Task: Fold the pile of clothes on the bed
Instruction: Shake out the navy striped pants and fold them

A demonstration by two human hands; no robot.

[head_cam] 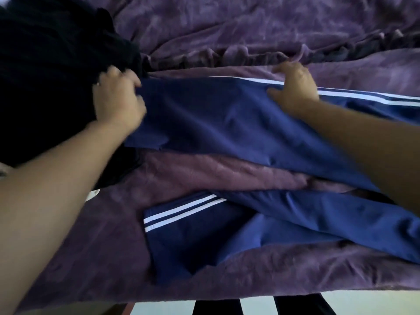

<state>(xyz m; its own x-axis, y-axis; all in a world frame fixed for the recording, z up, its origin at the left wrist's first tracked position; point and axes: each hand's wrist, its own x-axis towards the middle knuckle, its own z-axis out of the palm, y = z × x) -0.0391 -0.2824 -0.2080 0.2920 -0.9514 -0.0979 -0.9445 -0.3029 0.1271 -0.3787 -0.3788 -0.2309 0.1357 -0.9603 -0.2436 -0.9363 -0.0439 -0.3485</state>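
A bed seen from above, covered by a rumpled purple blanket (250,30) that fills most of the view. At the far left, a dark heap of black clothes (45,76) lies on it, unsorted and so dark that no single garment can be told apart. Across the middle lie navy track trousers (216,123) with two white side stripes (363,98). One length runs from left to right, while a second length (318,219) lies nearer the viewer, crossing under it, with a strip of blanket showing between them. The left hand (118,101) has its fingers curled and grips the left end of the upper length, right against the black heap. The right hand (295,87) rests on the far striped edge with the thumb held apart from the fingers. Whether it pinches the cloth or only presses it flat cannot be told. The task looks barely begun: the trousers are being laid out and are not yet folded, the heap is untouched, and no folded stack is in view. The trousers run off the right edge, so which end is the waist is unclear. Both hands are slightly blurred. A small white scrap (93,193) shows under the left forearm, unidentifiable. Dark bars (216,306) at the bottom edge are cut off.
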